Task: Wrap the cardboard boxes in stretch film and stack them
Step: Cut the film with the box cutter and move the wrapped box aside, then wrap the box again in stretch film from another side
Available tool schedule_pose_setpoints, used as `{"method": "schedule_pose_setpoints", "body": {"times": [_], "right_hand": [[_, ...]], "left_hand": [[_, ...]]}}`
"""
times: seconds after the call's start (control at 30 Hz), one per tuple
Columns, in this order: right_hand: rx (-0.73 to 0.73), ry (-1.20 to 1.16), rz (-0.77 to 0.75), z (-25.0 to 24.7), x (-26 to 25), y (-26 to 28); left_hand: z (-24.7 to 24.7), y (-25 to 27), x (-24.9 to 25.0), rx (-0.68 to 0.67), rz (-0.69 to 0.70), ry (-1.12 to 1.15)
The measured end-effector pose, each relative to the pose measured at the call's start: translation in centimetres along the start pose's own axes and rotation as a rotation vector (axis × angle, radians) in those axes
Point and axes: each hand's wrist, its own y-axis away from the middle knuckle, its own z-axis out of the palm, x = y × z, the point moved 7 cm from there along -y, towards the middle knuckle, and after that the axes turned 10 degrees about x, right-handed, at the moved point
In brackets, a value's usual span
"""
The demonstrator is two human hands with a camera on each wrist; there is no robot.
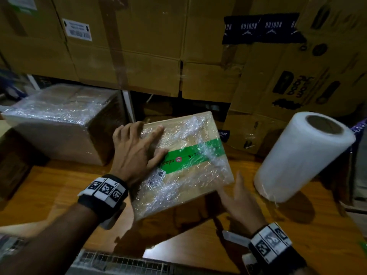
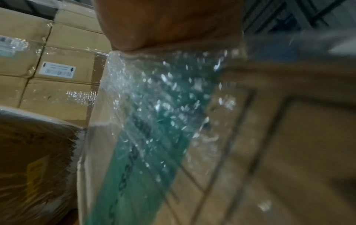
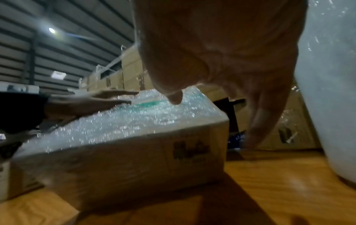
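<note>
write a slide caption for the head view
Left hand flat on film-wrapped box, right hand open beside it.

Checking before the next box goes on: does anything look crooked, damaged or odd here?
The small box with green tape sits skewed on the wooden table, and its film is bunched and wrinkled. The left hand lies flat on it; the right hand is open beside it. The film roll stands upright. Nothing spilled.

motion is blurring the small box [image 2: 269,144] across the right of the left wrist view; the left hand [image 2: 169,22] is running off its top edge, fingers out of sight.
</note>
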Motion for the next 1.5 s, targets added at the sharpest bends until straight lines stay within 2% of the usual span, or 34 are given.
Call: {"method": "schedule_pose_setpoints", "body": {"times": [0.07,0.13,0.27,0.37,0.47,0.57,0.73,0.93,1.0,1.1,1.13,1.23,1.27,1.33,1.37,1.43,1.5], "right_hand": [[-0.022,-0.219,0.01,1.2,-0.4,-0.7],[0.076,-0.313,0.002,0.4,-2.5,-1.5],[0.293,-0.216,-0.112,-3.9,-6.4,-3.1],[0.402,-0.152,-0.276,-6.3,-8.4,-4.0],[0.498,-0.076,-0.49,-7.7,-10.2,-4.8],[0.508,-0.034,-0.614,-8.0,-10.7,-5.4],[0.455,-0.113,-0.658,-8.3,-10.3,-5.8],[0.452,-0.107,-0.796,-7.0,-11.6,-4.2],[0.457,-0.113,-0.789,-6.1,-11.1,-4.0],[0.433,-0.154,-0.659,-6.0,-8.9,-4.8],[0.411,-0.153,-0.639,-6.2,-8.1,-4.9],[0.333,-0.115,-0.696,-7.5,-6.8,-4.3],[0.337,-0.099,-0.717,-8.3,-6.6,-3.8],[0.458,-0.088,-0.733,-11.1,-6.2,-2.5],[0.554,-0.093,-0.735,-13.2,-5.9,-1.7],[0.738,-0.077,-0.749,-17.7,-5.1,0.1],[0.816,0.035,-0.755,-21.9,-3.7,0.6]], "left_hand": [[-0.3,0.1,0.1,0.027,-0.032,0.039],[-0.5,0.5,0.1,0.052,-0.091,0.092],[-0.1,2.3,0.1,0.069,-0.249,0.244],[0.6,4.9,0.7,0.092,-0.391,0.455],[2.6,7.9,1.9,0.037,-0.477,0.677],[4.3,9.4,2.1,-0.002,-0.497,0.751],[4.6,8.6,0.6,-0.02,-0.624,0.823],[4.3,8.5,0.8,0.028,-0.704,0.633],[5.3,9.1,1.4,-0.069,-0.645,0.629],[6.1,9.7,2.6,-0.221,-0.548,0.696],[5.3,9.4,2.4,-0.176,-0.532,0.659],[0.7,7.0,1.1,0.148,-0.486,0.411],[-1.5,5.7,1.5,0.258,-0.43,0.353],[-5.3,3.0,4.2,0.412,-0.204,0.296],[-6.5,1.7,6.1,0.427,-0.075,0.28],[-6.9,-0.8,9.3,0.326,0.081,0.239],[-4.9,-2.4,10.7,0.17,0.102,0.177]]}}
